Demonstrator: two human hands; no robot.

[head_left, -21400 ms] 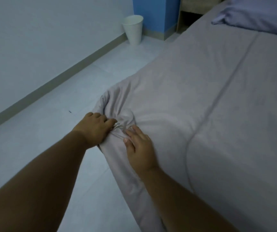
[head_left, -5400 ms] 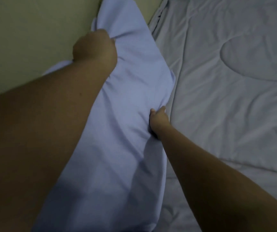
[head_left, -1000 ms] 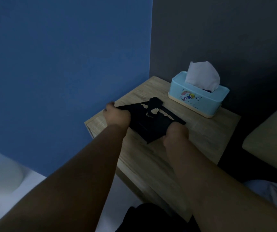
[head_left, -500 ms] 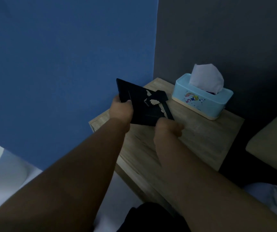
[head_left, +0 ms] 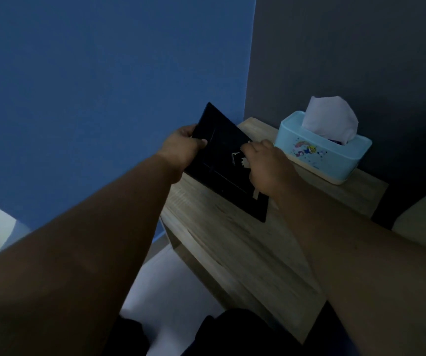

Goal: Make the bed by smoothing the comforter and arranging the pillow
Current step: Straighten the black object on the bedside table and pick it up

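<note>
Tilting a flat black frame point(head_left: 223, 160) up off the wooden bedside surface point(head_left: 235, 242), where it lay flat a second ago, a person grips its far-left edge with the left hand point(head_left: 182, 147) while the right hand point(head_left: 263, 163) closes on its back, both forearms stretched forward. A blue tissue box point(head_left: 322, 150) stands to the right. Neither comforter nor pillow is in view, suggesting bed-making has given way to tidying the nightstand.
</note>
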